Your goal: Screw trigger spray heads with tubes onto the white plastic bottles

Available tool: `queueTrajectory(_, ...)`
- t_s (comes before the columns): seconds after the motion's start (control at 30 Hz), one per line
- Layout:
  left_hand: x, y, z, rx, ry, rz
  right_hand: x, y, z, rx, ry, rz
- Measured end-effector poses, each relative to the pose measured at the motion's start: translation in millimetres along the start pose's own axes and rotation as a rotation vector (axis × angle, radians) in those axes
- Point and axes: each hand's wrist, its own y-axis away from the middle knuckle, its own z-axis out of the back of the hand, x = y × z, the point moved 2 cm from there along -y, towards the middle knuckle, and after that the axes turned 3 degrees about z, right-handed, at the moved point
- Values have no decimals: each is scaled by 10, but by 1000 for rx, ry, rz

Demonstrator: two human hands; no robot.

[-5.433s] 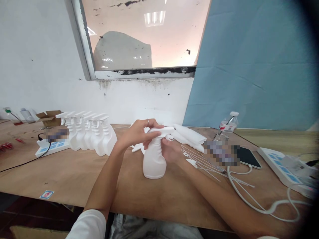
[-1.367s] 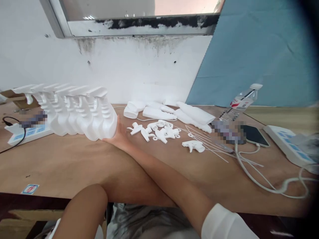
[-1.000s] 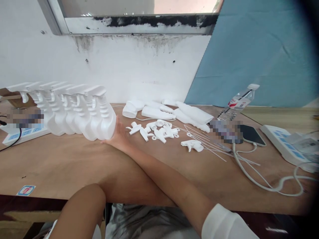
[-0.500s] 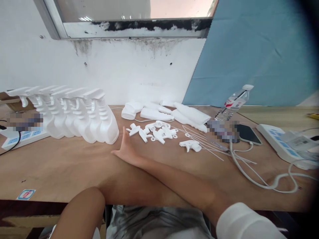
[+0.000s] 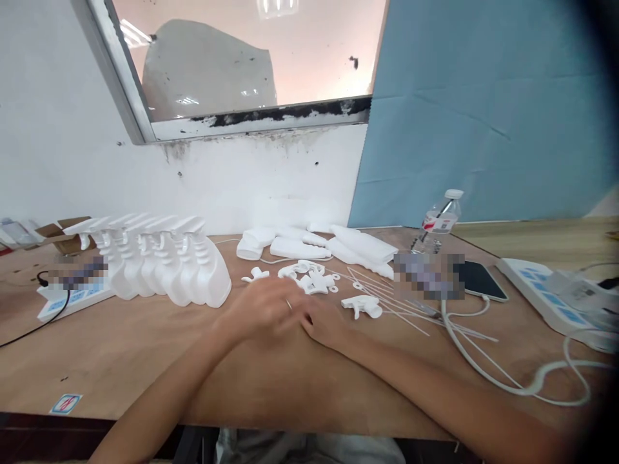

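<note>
Left hand (image 5: 268, 303) and right hand (image 5: 329, 320) meet over the tabletop (image 5: 290, 393); blur prevents telling whether either grips anything. Spray bottles (image 5: 181, 280) stand in a row at left; loose spray heads (image 5: 314, 282) lie just beyond the hands. Work appears between bottles; picking up a part calls for separating the hands.

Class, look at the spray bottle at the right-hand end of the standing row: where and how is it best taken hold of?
I would take the end bottle by its ribbed neck, coming from the right. The neck is narrower than the body below, the trigger sits on the left, and the neighbouring bottles crowd that side, while the right side stands open.
</note>
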Motion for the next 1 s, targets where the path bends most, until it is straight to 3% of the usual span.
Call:
queueTrajectory(0.07,404,-100,-62,-191,-35,126,-48,-11,-3,12,53,-17)
queueTrajectory(0.17,927,-43,-282,-248,-56,407,-62,-26,-21,37,127,-35)
queueTrajectory(0.27,1185,102,-487,-258,-54,506,-50,-30,-25,45,151,-35)
queueTrajectory(0.37,1293,193,-614,-272,-33,606,-41,-26,-9,45,137,-24)
queueTrajectory(0.53,1377,211,-717,-275,35,708,-48,-18,44,20,-2,-16)
queueTrajectory(0.73,1299,190,-684,-380,118,702,-47,-10,83,-2,-55,-8)
queueTrajectory(0.87,1098,165,-605,-426,158,580,-75,-28,70,-49,-168,-24)
queueTrajectory(1.0,813,153,-602,-317,216,362,-161,-63,26,-107,-272,-93)
